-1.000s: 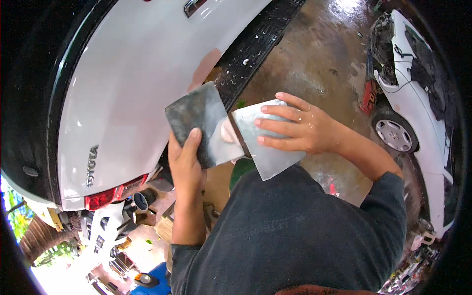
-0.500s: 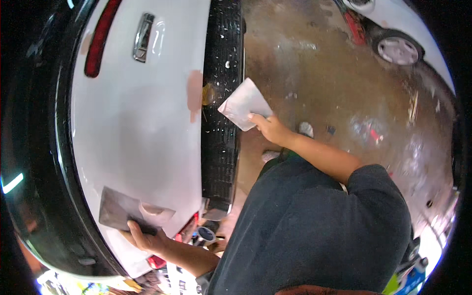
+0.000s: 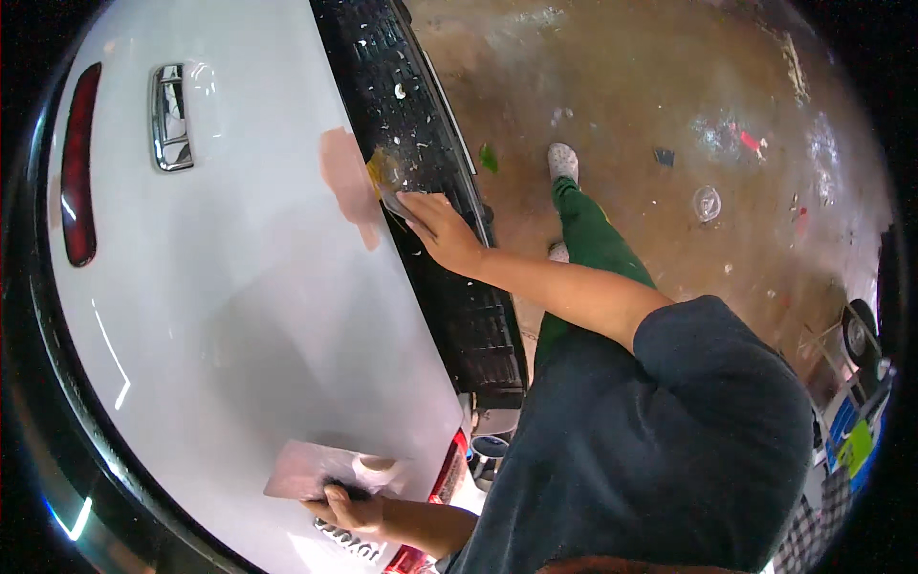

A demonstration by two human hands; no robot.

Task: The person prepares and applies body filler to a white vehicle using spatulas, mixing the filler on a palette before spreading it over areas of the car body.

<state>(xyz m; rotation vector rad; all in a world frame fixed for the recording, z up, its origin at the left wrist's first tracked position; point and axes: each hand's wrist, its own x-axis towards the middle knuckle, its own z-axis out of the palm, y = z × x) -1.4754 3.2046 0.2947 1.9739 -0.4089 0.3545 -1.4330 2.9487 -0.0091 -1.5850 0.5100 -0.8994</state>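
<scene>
My left hand grips a flat rectangular board at the lower left, its thumb on top near a dark piece. A pale dab of putty lies on the board. My right hand is closed on a thin spreader, seen nearly edge-on and mostly behind the fingers. The spreader is at the lower edge of a white tailgate, beside a pinkish-brown patch. Whether it touches the panel I cannot tell.
A black ribbed bumper, specked with white bits, runs along the tailgate. A chrome handle and long red light are at the upper left. Scraps lie on the brown floor, with a wheeled cart at the right.
My right hand has moved left and turned the spreader edge-on by the patch. The board in my left hand now appears farther right and lower. The whole view has shifted.
</scene>
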